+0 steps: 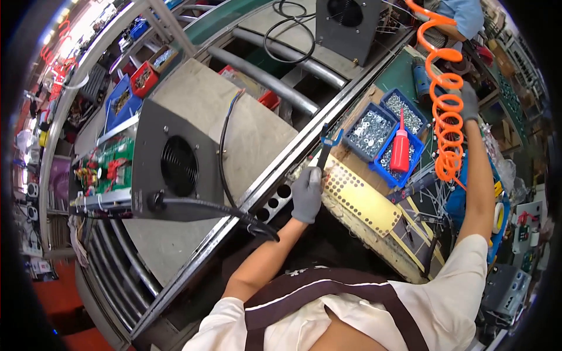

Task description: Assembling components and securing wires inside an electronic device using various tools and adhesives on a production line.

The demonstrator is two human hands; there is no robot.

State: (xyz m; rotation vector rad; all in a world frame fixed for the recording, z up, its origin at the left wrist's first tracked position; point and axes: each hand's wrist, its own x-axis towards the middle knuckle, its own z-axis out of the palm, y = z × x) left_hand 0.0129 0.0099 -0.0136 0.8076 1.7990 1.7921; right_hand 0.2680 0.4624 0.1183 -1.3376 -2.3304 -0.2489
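Note:
My left hand [307, 198], in a grey glove, is closed around the black handle of a wrench [325, 151] with a blue, open-jawed head. It is above the near end of a yellow card with rows of dark dots [370, 200]. My right hand [469, 102], also gloved in grey, is reaching to the far right beside an orange coiled air hose [449, 108]. The coils and the angle hide its fingers, so its grip does not show. A blue-and-black power tool [420, 80] lies left of the hose. Blue bins of washers [370, 133] and screws [404, 111] sit between my hands.
A red squeeze bottle [400, 151] stands in a blue bin of small hardware. On the roller conveyor at left is a dark metal unit with a fan [178, 165] and a thick black cable [219, 210]. Another fan unit [346, 29] stands farther along. Another person's blue sleeve [462, 16] shows at top right.

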